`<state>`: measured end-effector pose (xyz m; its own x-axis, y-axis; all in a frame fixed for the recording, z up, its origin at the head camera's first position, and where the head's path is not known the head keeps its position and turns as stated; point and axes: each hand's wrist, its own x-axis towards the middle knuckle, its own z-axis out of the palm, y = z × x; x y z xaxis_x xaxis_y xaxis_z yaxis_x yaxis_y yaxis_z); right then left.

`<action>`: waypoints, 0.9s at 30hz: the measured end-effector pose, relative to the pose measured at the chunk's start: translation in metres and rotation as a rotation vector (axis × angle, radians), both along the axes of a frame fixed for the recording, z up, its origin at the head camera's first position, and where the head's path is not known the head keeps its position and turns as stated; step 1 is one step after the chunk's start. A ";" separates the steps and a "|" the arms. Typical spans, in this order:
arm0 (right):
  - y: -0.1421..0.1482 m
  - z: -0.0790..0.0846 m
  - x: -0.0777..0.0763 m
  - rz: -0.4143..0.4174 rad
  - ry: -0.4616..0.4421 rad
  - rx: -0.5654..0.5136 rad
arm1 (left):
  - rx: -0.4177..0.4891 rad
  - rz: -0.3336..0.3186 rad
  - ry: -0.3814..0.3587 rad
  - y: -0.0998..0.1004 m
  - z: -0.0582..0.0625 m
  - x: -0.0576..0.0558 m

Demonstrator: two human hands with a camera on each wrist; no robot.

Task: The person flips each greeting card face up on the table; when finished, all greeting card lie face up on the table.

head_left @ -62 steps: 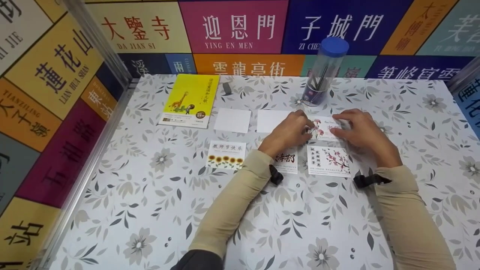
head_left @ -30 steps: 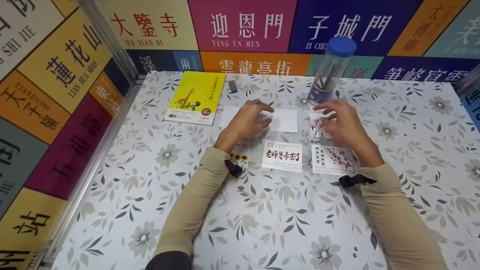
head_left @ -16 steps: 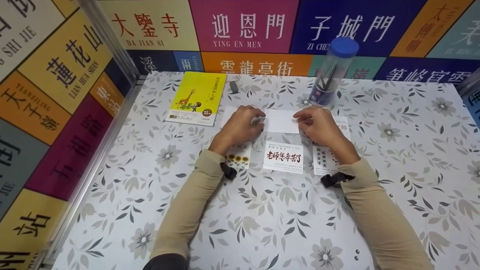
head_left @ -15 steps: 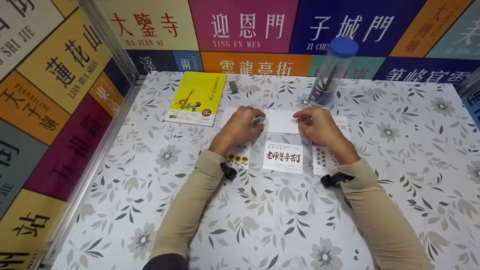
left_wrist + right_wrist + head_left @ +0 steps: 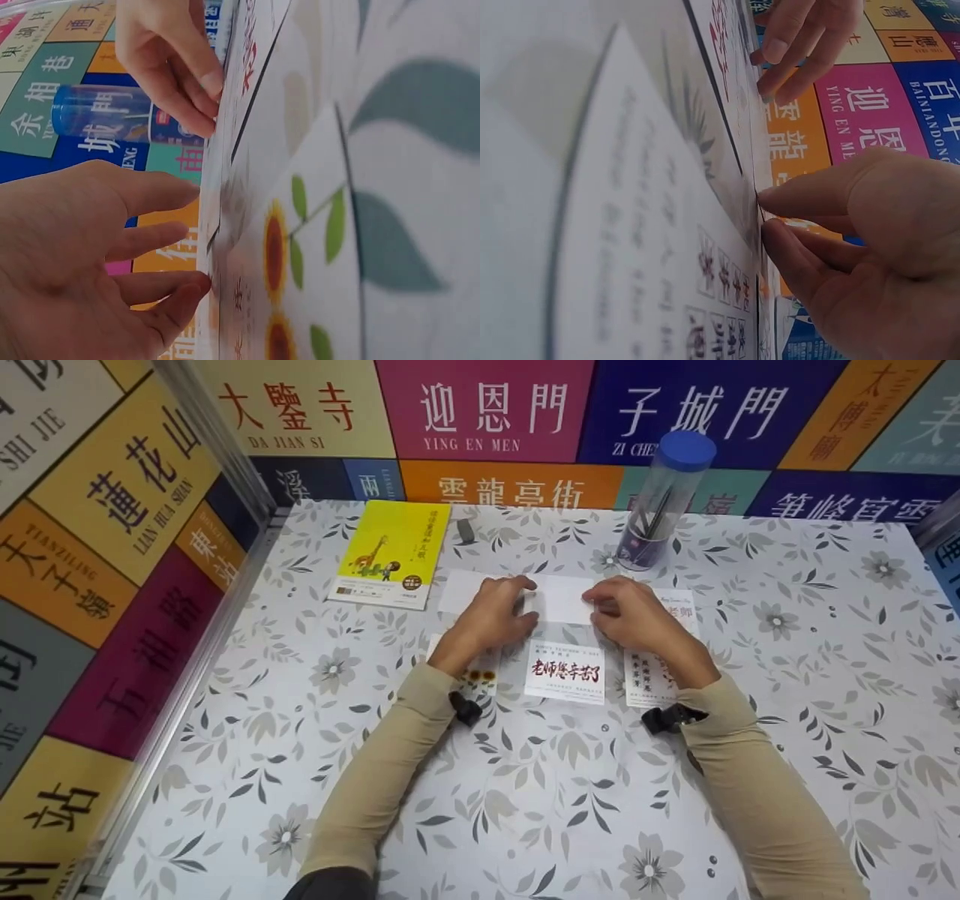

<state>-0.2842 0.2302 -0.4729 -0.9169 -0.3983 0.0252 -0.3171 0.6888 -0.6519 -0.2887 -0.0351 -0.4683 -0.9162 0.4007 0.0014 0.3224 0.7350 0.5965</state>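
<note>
A blank white card (image 5: 566,601) lies flat in the middle of the back row. My right hand (image 5: 634,615) has its fingertips at the card's right edge, thumb and fingers close together against the surface in the right wrist view. At the left edge, my left hand (image 5: 491,619) holds its fingers spread, with tips right by the card; its wrist view shows nothing between them. Another blank card (image 5: 455,591) is partly covered by the left hand. In front lie a sunflower card (image 5: 484,679), a red-lettered card (image 5: 564,671) and a blossom card (image 5: 641,682), partly hidden.
A card with red print (image 5: 681,604) sits behind the right hand. A yellow book (image 5: 394,551) and a small grey block (image 5: 466,531) are at the back left. A clear tube with a blue cap (image 5: 667,502) holding pens stands upright at the back right.
Both hands have moved left from the flower card at the back right to the middle blank card. During the last half second, the left hand's fingers shifted slightly and the right hand stayed nearly still.
</note>
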 end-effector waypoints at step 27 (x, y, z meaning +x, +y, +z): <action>-0.012 0.016 0.006 -0.134 -0.136 -0.438 | 0.549 -0.282 0.021 0.023 -0.008 0.008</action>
